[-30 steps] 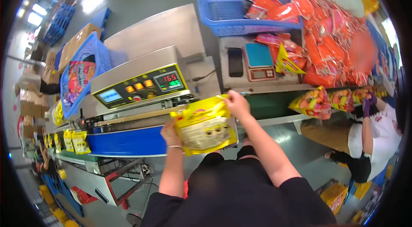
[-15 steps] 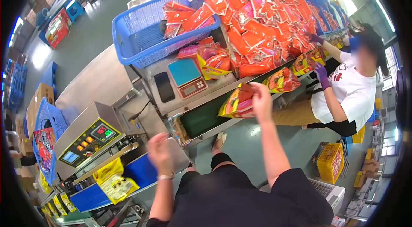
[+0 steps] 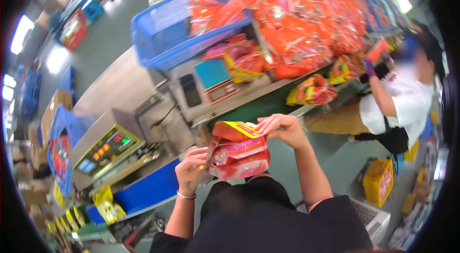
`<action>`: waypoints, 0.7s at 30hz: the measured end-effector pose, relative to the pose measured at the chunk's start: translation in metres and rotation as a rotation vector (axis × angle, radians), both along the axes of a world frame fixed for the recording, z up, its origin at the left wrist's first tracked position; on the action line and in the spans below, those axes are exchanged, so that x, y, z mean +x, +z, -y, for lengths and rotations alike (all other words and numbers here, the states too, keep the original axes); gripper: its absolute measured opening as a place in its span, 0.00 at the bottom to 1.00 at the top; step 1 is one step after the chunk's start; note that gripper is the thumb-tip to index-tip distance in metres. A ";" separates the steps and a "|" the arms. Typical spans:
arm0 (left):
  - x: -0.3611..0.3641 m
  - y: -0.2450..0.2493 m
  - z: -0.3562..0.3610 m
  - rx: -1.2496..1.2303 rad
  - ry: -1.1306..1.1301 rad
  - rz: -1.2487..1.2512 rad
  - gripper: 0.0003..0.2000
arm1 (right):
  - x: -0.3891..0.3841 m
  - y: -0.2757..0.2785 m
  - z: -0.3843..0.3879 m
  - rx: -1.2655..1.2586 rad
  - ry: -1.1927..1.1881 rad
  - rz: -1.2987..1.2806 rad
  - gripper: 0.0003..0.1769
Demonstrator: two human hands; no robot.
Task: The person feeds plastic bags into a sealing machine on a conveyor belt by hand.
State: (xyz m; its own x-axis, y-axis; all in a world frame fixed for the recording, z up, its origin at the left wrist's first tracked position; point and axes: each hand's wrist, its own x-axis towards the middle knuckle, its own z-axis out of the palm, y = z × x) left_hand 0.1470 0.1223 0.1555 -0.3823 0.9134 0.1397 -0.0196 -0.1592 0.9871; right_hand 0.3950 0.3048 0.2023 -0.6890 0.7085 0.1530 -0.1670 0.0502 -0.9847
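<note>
Our left hand (image 3: 188, 170) and right hand (image 3: 287, 130) pinch the glossy printed pouch (image 3: 240, 153) between them; likely soft and slippery, it suits edge grips.

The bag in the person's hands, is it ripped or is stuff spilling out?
Nothing stands out. The bag is between the left hand and right hand, with no rip or spill showing, though blur could hide tiny ones.
</note>
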 end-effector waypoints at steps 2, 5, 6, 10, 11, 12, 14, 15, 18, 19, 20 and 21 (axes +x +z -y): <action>-0.019 0.001 0.036 -0.099 0.188 0.172 0.01 | -0.037 -0.003 0.015 -0.079 0.030 0.057 0.07; -0.050 -0.020 0.072 -0.169 0.555 0.492 0.02 | -0.105 0.005 0.039 -0.163 -0.062 0.347 0.04; -0.060 -0.037 0.079 -0.224 0.645 0.578 0.03 | -0.124 -0.016 0.038 -0.203 -0.148 0.281 0.05; -0.087 -0.098 0.074 -0.386 0.801 0.715 0.05 | -0.161 -0.124 0.028 0.007 -0.230 0.511 0.09; -0.092 -0.108 0.069 -0.419 0.798 0.710 0.05 | -0.166 -0.146 0.028 0.062 -0.286 0.598 0.10; -0.097 -0.126 0.069 -0.450 0.833 0.716 0.04 | -0.172 -0.160 0.029 0.119 -0.346 0.681 0.11; -0.112 -0.147 0.078 -0.509 0.868 0.692 0.05 | -0.186 -0.170 0.036 0.168 -0.333 0.788 0.11; -0.121 -0.149 0.083 -0.519 0.886 0.667 0.05 | -0.194 -0.171 0.041 0.212 -0.320 0.896 0.11; -0.155 -0.153 0.119 -0.485 0.869 0.683 0.06 | -0.225 -0.159 0.068 0.220 -0.162 0.967 0.13; -0.167 -0.152 0.133 -0.502 0.874 0.699 0.07 | -0.237 -0.159 0.077 0.195 -0.110 0.963 0.12; -0.179 -0.159 0.145 -0.455 0.886 0.678 0.07 | -0.248 -0.170 0.086 0.260 -0.122 0.943 0.11; -0.190 -0.168 0.157 -0.411 0.890 0.661 0.08 | -0.259 -0.163 0.098 0.224 -0.115 0.936 0.12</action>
State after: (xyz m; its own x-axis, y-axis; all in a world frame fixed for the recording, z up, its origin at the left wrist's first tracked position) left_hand -0.0434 -0.0350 -0.0125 -0.7944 0.2196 -0.5663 -0.5885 -0.0476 0.8071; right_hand 0.1358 0.2071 0.0390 -0.5284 0.8006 -0.2826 0.6977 0.2198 -0.6819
